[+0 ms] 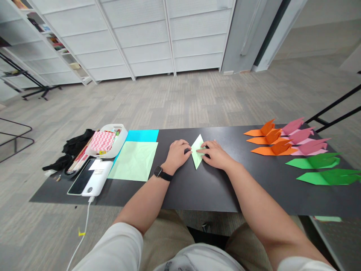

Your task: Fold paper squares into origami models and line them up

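Observation:
A light green paper (197,152), folded into a narrow upright diamond, lies on the dark table in front of me. My left hand (177,155), with a black watch on its wrist, has thumb and fingers closed at the paper's left edge. From the other side, my right hand (216,154) presses its bent fingers onto the right half of the diamond. Both palms rest low near the tabletop, and the fingertips partly cover the paper's side corners. Flat light green sheets (134,160) lie to the left of my left hand, over blue paper (143,135).
Folded paper cranes stand on the right: orange (275,148), pink (309,146) and green (328,177). At the left are a white tray (120,141) with a pink patterned packet, a phone (81,178), a white power bank (98,178) with a cable, and black cloth (76,145).

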The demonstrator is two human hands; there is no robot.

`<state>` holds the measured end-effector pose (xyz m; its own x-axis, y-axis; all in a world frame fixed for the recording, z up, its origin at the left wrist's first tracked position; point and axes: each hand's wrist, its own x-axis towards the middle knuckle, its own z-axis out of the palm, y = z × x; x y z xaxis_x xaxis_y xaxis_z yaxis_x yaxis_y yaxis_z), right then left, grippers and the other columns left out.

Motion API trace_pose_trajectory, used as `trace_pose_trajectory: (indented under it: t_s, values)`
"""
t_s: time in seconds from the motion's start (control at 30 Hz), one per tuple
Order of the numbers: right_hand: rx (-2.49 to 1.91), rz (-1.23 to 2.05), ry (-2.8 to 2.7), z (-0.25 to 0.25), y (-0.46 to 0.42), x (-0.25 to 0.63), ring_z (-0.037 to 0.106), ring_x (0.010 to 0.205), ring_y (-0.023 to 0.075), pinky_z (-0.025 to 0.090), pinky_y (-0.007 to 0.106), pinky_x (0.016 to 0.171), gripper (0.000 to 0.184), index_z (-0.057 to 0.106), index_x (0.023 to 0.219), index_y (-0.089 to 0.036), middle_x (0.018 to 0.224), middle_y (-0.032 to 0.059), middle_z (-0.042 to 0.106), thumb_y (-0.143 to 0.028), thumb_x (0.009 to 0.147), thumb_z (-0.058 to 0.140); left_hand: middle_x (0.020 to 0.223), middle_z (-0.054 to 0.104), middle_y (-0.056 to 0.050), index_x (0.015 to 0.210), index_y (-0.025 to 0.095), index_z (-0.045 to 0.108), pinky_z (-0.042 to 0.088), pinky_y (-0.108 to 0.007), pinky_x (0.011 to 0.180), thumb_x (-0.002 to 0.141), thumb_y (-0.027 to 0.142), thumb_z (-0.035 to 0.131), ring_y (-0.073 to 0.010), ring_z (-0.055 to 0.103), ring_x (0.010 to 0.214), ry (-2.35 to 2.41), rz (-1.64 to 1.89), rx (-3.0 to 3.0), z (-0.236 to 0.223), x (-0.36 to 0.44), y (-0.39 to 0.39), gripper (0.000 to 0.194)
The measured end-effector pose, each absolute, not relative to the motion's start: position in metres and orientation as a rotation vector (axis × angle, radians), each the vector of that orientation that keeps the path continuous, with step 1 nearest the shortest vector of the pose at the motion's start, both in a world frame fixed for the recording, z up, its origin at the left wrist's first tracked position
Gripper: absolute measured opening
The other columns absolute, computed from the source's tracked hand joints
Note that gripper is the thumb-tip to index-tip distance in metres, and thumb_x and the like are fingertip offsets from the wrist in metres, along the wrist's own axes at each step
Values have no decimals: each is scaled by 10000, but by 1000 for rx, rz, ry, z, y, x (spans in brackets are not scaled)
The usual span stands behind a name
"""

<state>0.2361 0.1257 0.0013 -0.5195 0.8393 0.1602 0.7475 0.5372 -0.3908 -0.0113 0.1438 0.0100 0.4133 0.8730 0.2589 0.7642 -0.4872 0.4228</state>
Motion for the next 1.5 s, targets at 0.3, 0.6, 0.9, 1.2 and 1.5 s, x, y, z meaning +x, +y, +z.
trace_pose_trajectory:
  t_s: [0.3, 0.6, 0.9, 1.2, 1.5]
  values:
    - [-1333, 382, -2444, -2, 126, 237, 559, 1313, 323, 284, 735, 1240, 450, 756, 1350, -373, 1331, 90, 634, -209, 946, 646, 1273, 740, -43, 1138, 275, 825, 477, -462, 1095, 952, 391, 769, -273, 642, 1169, 1457, 526, 2486, 10, -11, 139, 226]
    - [-1360, 348, -2457, -5, 126, 236, 545, 1333, 328, 279, 733, 1245, 443, 755, 1350, -343, 1348, 99, 622, -216, 945, 628, 1376, 696, -64, 1251, 281, 792, 455, -485, 1153, 926, 450, 789, -300, 618, 1257, 1446, 411, 2510, 15, -13, 132, 367]
    - [-1381, 382, -2454, -2, 125, 236, 545, 1333, 332, 283, 750, 1232, 442, 755, 1354, -370, 1354, 96, 626, -223, 954, 638, 1544, 591, -92, 1412, 279, 678, 361, -597, 1247, 924, 569, 751, -351, 532, 1406, 1431, 251, 2563, 20, -15, 122, 572]
    - [-1388, 385, -2457, 0, 126, 235, 542, 1340, 324, 250, 754, 1247, 453, 745, 1366, -385, 1363, 85, 620, -220, 960, 633, 1652, 472, -137, 1558, 262, 524, 299, -670, 1278, 949, 570, 693, -372, 419, 1524, 1383, 133, 2569, 27, -15, 113, 703]
    - [-1387, 408, -2436, 0, 126, 235, 551, 1336, 335, 273, 755, 1238, 394, 759, 1339, -359, 1358, 95, 624, -305, 954, 699, 1660, 445, -177, 1573, 226, 491, 247, -704, 1283, 953, 549, 687, -378, 384, 1547, 1345, 118, 2552, 30, -16, 111, 726]
